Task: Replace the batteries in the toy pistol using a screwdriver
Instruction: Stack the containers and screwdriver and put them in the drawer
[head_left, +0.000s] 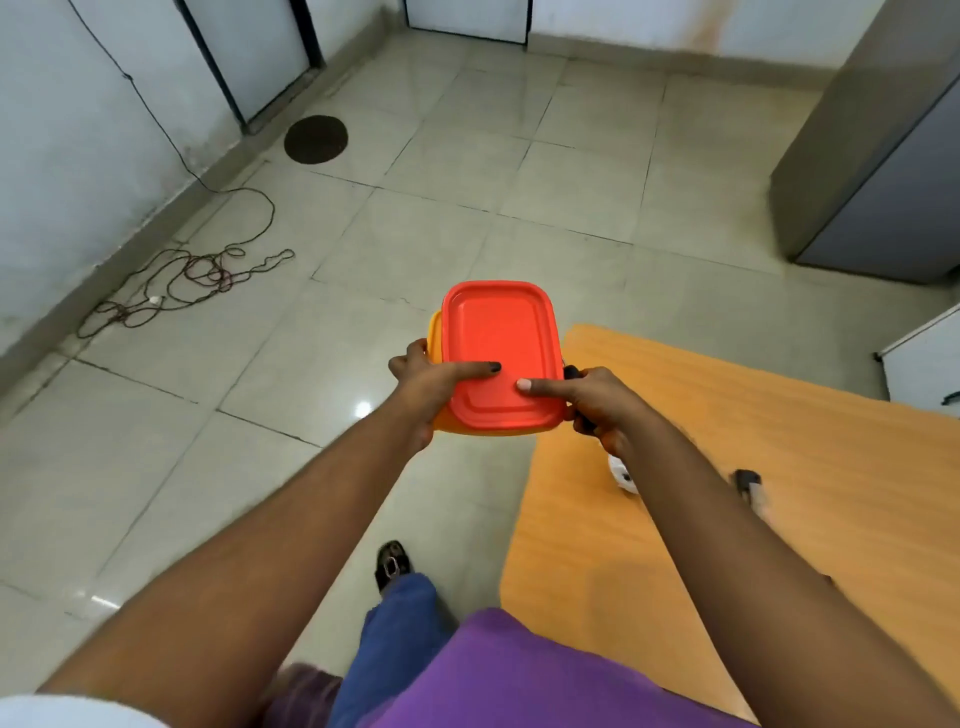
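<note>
I hold a yellow plastic box with a red-orange lid (501, 343) in front of me, above the floor at the left edge of the wooden table (779, 519). My left hand (426, 389) grips its left side, thumb lying on the lid. My right hand (592, 400) grips its right side, thumb on the lid, and its fingers also curl round a dark object (571, 373) that is mostly hidden. On the table lie a white object (623, 475), partly hidden by my right forearm, and a small dark blurred object (748, 480).
The table's left edge runs beside my legs; my shoe (392, 564) is on the tiled floor. A tangled cable (182, 280) lies by the left wall near a round floor cover (316, 139). A grey cabinet (878, 171) stands at the right.
</note>
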